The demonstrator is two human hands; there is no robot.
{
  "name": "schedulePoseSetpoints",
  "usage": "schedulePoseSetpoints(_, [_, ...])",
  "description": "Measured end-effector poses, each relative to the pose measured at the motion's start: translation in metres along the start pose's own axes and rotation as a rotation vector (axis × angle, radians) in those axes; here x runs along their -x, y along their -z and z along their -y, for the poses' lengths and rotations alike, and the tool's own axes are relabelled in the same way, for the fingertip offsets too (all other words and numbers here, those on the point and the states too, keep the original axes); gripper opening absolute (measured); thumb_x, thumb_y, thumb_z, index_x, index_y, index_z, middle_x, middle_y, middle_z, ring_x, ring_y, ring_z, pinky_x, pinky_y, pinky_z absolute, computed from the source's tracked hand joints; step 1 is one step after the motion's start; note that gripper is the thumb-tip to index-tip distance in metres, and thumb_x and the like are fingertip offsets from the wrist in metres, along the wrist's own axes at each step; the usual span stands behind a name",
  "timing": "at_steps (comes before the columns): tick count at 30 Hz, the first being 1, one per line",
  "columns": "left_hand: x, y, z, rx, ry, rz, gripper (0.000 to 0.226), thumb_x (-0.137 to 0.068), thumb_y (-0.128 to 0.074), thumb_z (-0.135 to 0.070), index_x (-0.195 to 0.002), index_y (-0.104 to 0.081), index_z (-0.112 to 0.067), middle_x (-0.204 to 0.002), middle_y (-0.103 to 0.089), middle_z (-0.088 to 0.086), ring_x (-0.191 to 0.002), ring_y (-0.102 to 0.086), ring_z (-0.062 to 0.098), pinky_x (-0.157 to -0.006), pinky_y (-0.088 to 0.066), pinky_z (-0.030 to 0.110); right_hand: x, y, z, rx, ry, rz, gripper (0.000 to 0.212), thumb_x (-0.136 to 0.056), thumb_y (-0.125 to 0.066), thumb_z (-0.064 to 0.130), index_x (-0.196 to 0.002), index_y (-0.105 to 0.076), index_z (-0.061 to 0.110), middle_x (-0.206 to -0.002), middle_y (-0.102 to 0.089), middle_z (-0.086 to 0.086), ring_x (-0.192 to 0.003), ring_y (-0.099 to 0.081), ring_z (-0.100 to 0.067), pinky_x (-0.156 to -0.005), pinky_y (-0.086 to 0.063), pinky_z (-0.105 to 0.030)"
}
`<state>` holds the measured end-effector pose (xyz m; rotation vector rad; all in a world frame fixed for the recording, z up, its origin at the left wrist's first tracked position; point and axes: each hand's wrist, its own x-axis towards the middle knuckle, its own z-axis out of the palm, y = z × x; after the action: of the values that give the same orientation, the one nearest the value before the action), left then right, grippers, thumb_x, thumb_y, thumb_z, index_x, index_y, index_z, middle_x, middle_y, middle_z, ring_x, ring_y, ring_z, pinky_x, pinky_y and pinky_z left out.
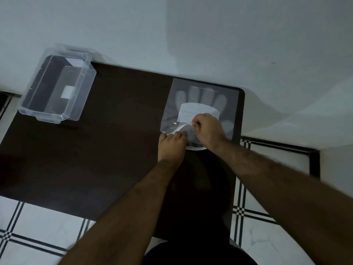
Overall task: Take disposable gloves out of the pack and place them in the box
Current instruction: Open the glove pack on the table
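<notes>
A clear plastic pack of disposable gloves [202, 100] lies flat at the far right corner of the dark table [107, 150]; glove fingers and a white label show through it. My left hand [172, 144] presses down on the pack's near edge. My right hand [207, 129] pinches a thin white strip of the pack's opening flap and holds it lifted. The clear plastic box [57, 87] stands open and empty at the table's far left corner, well away from both hands.
A white wall runs behind the table. White floor tiles with black line patterns [254, 222] lie to the right and near left of the table. A dark shape at my body sits at the bottom centre.
</notes>
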<state>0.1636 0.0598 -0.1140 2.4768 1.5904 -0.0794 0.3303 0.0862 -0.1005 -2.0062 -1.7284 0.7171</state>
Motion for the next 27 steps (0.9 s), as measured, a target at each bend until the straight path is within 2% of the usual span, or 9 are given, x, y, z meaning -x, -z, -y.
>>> schedulePoseSetpoints(2, [-0.006, 0.004, -0.005, -0.091, -0.089, 0.029, 0.039, -0.104, -0.060, -0.022, -0.140, -0.066, -0.012, -0.110, -0.077, 0.006, -0.094, -0.076, 0.028, -0.095, -0.054, 0.048, -0.003, 0.000, 0.000, 0.009, -0.028, 0.003, 0.014, -0.102, -0.063, 0.015, -0.095, -0.075, 0.015, -0.099, -0.072, -0.001, -0.092, -0.067, -0.017, -0.088, -0.060, -0.040])
schedulePoseSetpoints(5, [-0.012, 0.003, -0.006, -0.171, -0.197, 0.016, 0.030, -0.108, -0.050, -0.022, -0.129, -0.068, -0.013, -0.109, -0.075, 0.005, -0.094, -0.073, 0.026, -0.084, -0.055, 0.040, -0.008, 0.002, -0.001, 0.014, -0.055, 0.025, 0.014, -0.102, -0.063, 0.015, -0.097, -0.076, 0.015, -0.100, -0.073, -0.001, -0.095, -0.067, -0.017, -0.089, -0.060, -0.041])
schedulePoseSetpoints(8, [-0.013, -0.002, -0.002, -0.178, -0.279, 0.009, 0.027, -0.107, -0.052, -0.023, -0.125, -0.069, -0.012, -0.112, -0.069, 0.007, -0.097, -0.069, 0.027, -0.086, -0.054, 0.042, -0.010, 0.004, 0.000, 0.031, -0.066, 0.041, 0.014, -0.102, -0.064, 0.015, -0.097, -0.077, 0.016, -0.100, -0.074, 0.000, -0.095, -0.068, -0.016, -0.090, -0.060, -0.040])
schedulePoseSetpoints(11, [-0.012, -0.011, 0.003, -0.199, -0.378, -0.040, 0.026, -0.104, -0.058, -0.023, -0.120, -0.073, -0.010, -0.111, -0.067, 0.009, -0.095, -0.066, 0.029, -0.086, -0.054, 0.045, -0.011, 0.004, 0.002, 0.037, -0.070, 0.046, 0.014, -0.102, -0.064, 0.015, -0.097, -0.077, 0.017, -0.100, -0.074, 0.001, -0.094, -0.068, -0.015, -0.089, -0.060, -0.038])
schedulePoseSetpoints(15, [-0.015, -0.019, 0.008, -0.252, -0.485, -0.182, 0.014, -0.089, -0.078, -0.025, -0.098, -0.080, -0.015, -0.090, -0.068, 0.004, -0.079, -0.063, 0.024, -0.074, -0.053, 0.041, -0.012, 0.004, 0.002, 0.017, -0.045, 0.067, 0.014, -0.102, -0.064, 0.014, -0.097, -0.077, 0.014, -0.099, -0.075, 0.001, -0.093, -0.068, -0.014, -0.089, -0.060, -0.037])
schedulePoseSetpoints(17, [-0.020, -0.023, 0.009, -0.256, -0.529, -0.235, 0.017, -0.083, -0.085, -0.023, -0.095, -0.079, -0.012, -0.086, -0.069, 0.006, -0.079, -0.064, 0.027, -0.074, -0.055, 0.043, -0.011, 0.005, 0.001, -0.002, -0.027, 0.088, 0.013, -0.102, -0.065, 0.014, -0.097, -0.077, 0.014, -0.100, -0.075, 0.001, -0.094, -0.068, -0.014, -0.089, -0.059, -0.035])
schedulePoseSetpoints(21, [-0.027, -0.025, 0.014, -0.245, -0.555, -0.292, 0.015, -0.090, -0.078, -0.018, -0.102, -0.077, -0.008, -0.096, -0.071, 0.012, -0.090, -0.066, 0.031, -0.082, -0.056, 0.047, -0.008, 0.009, 0.000, -0.004, 0.017, 0.100, 0.011, -0.102, -0.066, 0.014, -0.100, -0.077, 0.012, -0.102, -0.075, -0.001, -0.096, -0.066, -0.014, -0.090, -0.056, -0.032])
schedulePoseSetpoints(24, [-0.025, -0.026, 0.018, -0.226, -0.581, -0.348, 0.023, -0.102, -0.055, -0.013, -0.113, -0.073, -0.004, -0.106, -0.070, 0.015, -0.096, -0.066, 0.033, -0.084, -0.055, 0.047, -0.008, 0.008, -0.001, 0.006, 0.046, 0.107, 0.011, -0.102, -0.067, 0.017, -0.102, -0.077, 0.012, -0.103, -0.075, -0.002, -0.098, -0.065, -0.014, -0.093, -0.057, -0.035])
schedulePoseSetpoints(27, [-0.020, -0.024, 0.019, -0.251, -0.615, -0.407, 0.028, -0.106, -0.048, -0.011, -0.120, -0.071, -0.003, -0.112, -0.071, 0.017, -0.096, -0.067, 0.033, -0.084, -0.057, 0.048, -0.010, 0.006, -0.003, 0.062, 0.064, 0.132, 0.025, -0.103, -0.066, 0.028, -0.122, -0.075, 0.014, -0.123, -0.074, -0.005, -0.117, -0.065, -0.020, -0.108, -0.051, -0.041])
